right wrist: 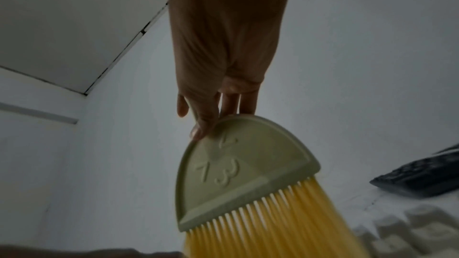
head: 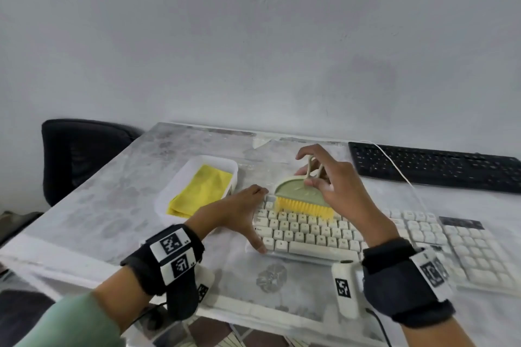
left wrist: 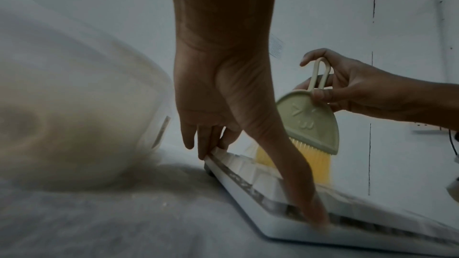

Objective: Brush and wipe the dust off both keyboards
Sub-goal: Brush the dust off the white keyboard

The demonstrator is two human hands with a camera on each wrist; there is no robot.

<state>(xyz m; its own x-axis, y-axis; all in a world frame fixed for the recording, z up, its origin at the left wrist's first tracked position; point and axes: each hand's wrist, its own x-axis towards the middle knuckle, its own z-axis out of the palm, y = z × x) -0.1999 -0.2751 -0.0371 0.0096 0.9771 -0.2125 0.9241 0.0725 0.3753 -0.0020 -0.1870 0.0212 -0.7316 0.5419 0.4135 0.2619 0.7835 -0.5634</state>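
Left hand (head: pixel 236 211) spread wide and flat-fingered, bracing the left end of the white keyboard (head: pixel 315 234) — thumb on the near corner, fingertips on the far corner. Right hand (head: pixel 329 186) raised over the top key rows, thumb and fingers pinching the looped handle of the brush (head: pixel 301 200), index finger arched above the loop. Brush upright: pale green half-round head, yellow bristles pointing down onto the upper keys at the keyboard's left half. Raised marks on the brush head, blurred, not readable as words. Key legends too small to make out. Black keyboard (head: pixel 434 166) at 2 o'clock from the brush, well apart, near the wall. White tray (head: pixel 180 183) with a folded yellow cloth (head: pixel 200 191) at 9 o'clock, just beside the white keyboard.
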